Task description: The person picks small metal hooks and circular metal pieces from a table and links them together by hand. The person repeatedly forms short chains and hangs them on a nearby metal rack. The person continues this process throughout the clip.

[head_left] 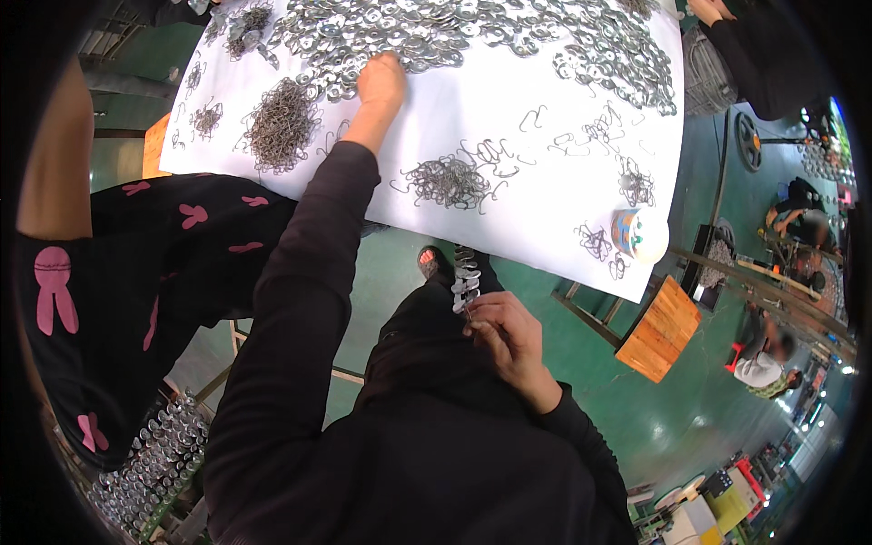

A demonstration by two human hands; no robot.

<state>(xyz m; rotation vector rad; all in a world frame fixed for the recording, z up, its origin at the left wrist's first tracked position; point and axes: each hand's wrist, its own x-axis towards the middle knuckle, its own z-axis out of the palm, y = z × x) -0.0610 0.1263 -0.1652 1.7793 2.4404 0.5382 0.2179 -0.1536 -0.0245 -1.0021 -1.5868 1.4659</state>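
Note:
My left hand (381, 80) reaches over the white table to the near edge of a wide heap of shiny round metal discs (400, 34). Its fingers are bent down and closed at the discs; whatever they pinch is hidden. Low in front of my lap, my right hand (516, 341) pinches the near end of a strip of linked metal discs (465, 280). The strip runs away from the fingers toward the table's edge. Between my arms and the discs lies a tangled pile of bent wire hooks (448, 182). A larger pile of hooks (282, 125) is left of my left forearm.
A patterned paper cup (627, 232) stands at the table's near right corner, beside loose hooks (595, 242). A wooden stool (658, 329) is below that corner. Someone in black clothing with pink rabbit shapes (193, 216) sits close at my left. Another person's dark sleeve (758, 64) shows at right.

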